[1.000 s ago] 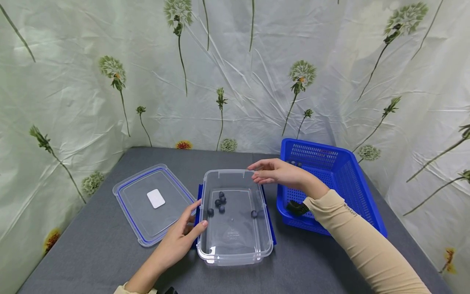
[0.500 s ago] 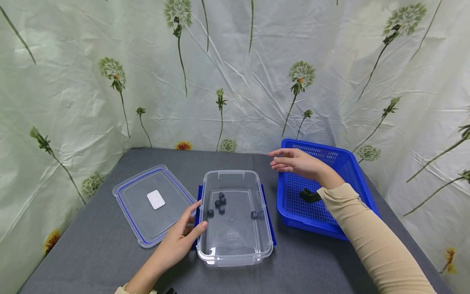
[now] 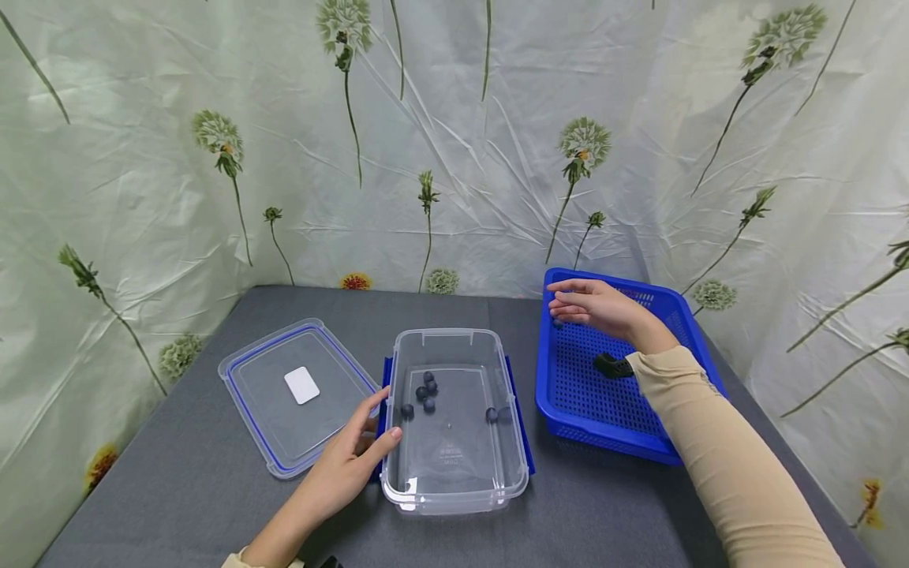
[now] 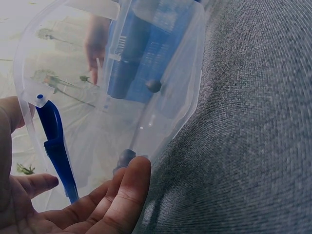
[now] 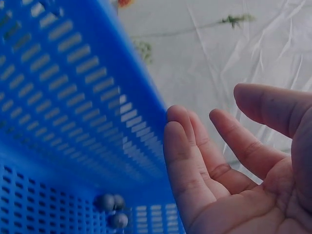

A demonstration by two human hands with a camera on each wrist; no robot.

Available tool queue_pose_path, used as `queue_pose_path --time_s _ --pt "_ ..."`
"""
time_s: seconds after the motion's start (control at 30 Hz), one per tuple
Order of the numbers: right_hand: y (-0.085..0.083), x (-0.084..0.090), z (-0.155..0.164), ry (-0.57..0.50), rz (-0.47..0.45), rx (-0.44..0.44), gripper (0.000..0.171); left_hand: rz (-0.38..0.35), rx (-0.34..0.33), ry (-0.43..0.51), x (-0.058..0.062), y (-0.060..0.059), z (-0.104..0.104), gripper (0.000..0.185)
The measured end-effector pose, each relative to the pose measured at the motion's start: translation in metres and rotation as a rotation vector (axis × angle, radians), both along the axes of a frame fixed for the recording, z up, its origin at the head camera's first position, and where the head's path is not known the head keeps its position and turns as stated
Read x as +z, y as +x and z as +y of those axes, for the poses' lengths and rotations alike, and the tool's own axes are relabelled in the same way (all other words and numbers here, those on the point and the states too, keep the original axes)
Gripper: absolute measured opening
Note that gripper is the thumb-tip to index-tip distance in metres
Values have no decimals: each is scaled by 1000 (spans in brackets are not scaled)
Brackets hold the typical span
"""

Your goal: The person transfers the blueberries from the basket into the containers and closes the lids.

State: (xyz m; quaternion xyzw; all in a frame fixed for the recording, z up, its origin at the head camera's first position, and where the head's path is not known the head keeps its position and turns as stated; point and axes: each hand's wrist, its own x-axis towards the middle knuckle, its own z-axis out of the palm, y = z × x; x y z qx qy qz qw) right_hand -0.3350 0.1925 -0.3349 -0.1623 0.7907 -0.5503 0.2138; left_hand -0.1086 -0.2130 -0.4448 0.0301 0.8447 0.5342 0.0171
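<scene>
1. Two hands in view. Nearest us, the left hand [image 3: 348, 465] rests against the left wall of the clear plastic container [image 3: 454, 481], fingers relaxed and nearly straight, thumb on the rim; it presses rather than grips.
2. We note bare grey cloth table [image 3: 604, 513] in front of the container and between it and the blue basket [image 3: 604, 434].
3. Container: open-topped, rounded rectangle, transparent, blue latches at its sides. Six small dark round berries [image 3: 426, 390] lie on its floor, four clustered left of centre, two toward the right wall.
4. Left of it, just beside the left hand, the clear lid [image 3: 270, 410] lies flat, blue seal around its edge, white label at centre.
5. Farther right, the basket stands apart from the container; perforated rigid plastic.
6. The right hand [image 3: 600, 308] hovers over the basket's far left corner, fingers spread loosely, palm empty in the wrist view.
7. Below its fingertips, three basket berries [image 5: 111, 208] sit in that corner.
</scene>
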Motion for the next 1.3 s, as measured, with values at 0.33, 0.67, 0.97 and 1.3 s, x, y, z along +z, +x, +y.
queue_pose_path --time_s 0.33,0.67,0.97,1.3 --pt "-16 -18 12 74 -37 -102 55 4 -3 23 1 -1 2 66" --pt "-23 -39 16 118 -118 -160 53 -3 7 38 -1 0 3 65" --pt "-25 -47 19 87 -215 -120 51 5 -1 45 -2 0 3 65" --pt "-34 -54 15 117 -256 -85 54 11 2 30 -1 -1 1 65"
